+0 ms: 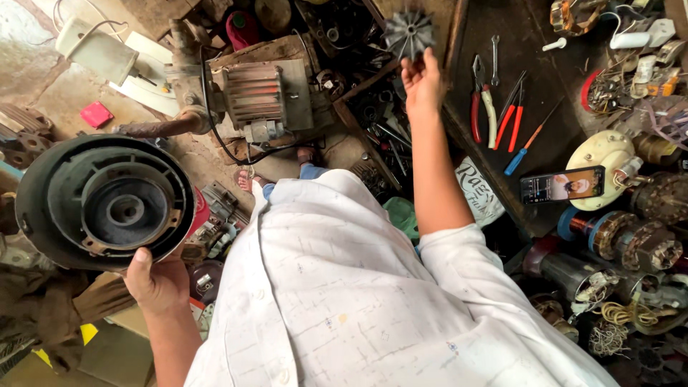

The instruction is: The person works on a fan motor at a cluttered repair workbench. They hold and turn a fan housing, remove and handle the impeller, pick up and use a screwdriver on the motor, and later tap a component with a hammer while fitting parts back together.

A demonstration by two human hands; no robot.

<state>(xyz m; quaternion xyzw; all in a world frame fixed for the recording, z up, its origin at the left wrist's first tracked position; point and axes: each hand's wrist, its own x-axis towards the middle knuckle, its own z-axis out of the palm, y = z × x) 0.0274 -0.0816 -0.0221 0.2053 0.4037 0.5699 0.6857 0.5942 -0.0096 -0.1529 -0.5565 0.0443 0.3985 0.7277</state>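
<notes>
My left hand (pixel 154 283) grips the lower rim of a large round black motor end cover (pixel 107 201), held up at the left with its hollow inner face and central hub toward me. My right hand (pixel 423 82) is stretched out ahead, fingertips at the lower edge of a grey finned fan wheel (pixel 408 32) lying among metal parts. Whether the fingers hold the fan or only touch it is unclear. My white shirt fills the lower middle.
An electric motor with a rusty pipe (pixel 254 97) sits on the floor ahead. On a dark bench (pixel 545 86) to the right lie pliers (pixel 481 107), screwdrivers (pixel 512 118) and a phone (pixel 561 186). Wound coils and motor parts (pixel 631 240) crowd the right side.
</notes>
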